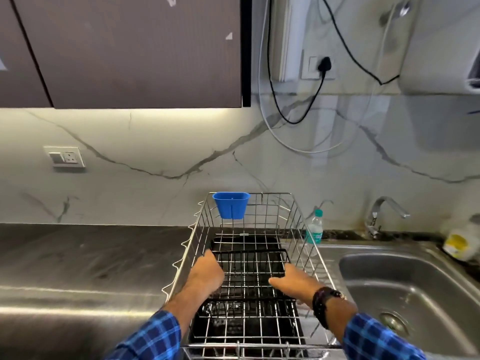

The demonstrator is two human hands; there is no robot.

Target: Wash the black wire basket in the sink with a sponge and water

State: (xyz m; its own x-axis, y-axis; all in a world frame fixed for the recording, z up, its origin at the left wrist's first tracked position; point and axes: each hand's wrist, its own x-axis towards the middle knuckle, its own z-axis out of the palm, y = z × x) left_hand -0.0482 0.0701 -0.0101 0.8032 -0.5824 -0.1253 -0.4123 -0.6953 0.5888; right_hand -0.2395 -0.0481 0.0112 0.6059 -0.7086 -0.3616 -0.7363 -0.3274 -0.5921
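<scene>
Dark counter point(78, 255), black wire basket point(249, 252) between left hand point(207, 274) and right hand point(293, 281)

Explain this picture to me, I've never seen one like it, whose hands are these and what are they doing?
There's no machine: one camera on a person's head looks down at their own hands. Beside the sink stands a steel dish rack with a blue cup hung on its far rim. Inside it sits the black wire basket. The left hand grips its left end; the right hand touches its right end, grip unclear. A water bottle stands by the wall.
</scene>
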